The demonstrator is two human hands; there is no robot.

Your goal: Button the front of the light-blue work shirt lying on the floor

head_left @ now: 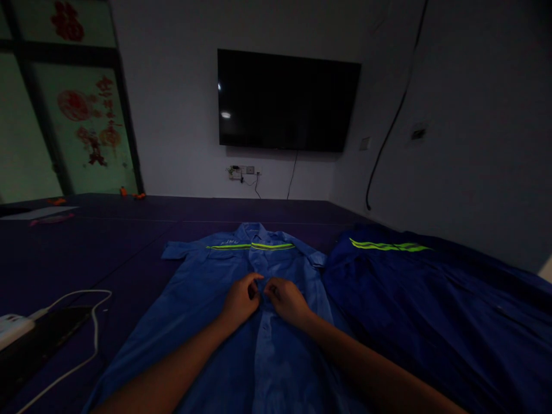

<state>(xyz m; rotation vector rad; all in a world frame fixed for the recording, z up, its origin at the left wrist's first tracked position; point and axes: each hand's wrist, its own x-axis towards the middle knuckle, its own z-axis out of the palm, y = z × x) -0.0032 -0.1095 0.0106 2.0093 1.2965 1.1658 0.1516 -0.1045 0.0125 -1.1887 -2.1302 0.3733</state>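
A blue short-sleeved work shirt point(207, 305) lies front up and spread flat on the dark floor, collar pointing away from me. A yellow-green reflective stripe crosses its chest. Both hands meet at its front placket, just below the stripe. My left hand point(242, 298) is closed on the placket's left side, index finger reaching toward the other hand. From the right, my right hand point(288, 299) has curled its fingers on the same strip of cloth. The small part between the fingertips is too dark to make out. Below the hands, the placket runs straight down toward me.
A darker blue garment point(414, 305) with a reflective stripe lies at the right, against the shirt. At the lower left are a white power strip point(15, 329) and a white cable point(95, 328). A television point(287, 100) hangs on the far wall; a black cord point(390, 129) dangles at the right.
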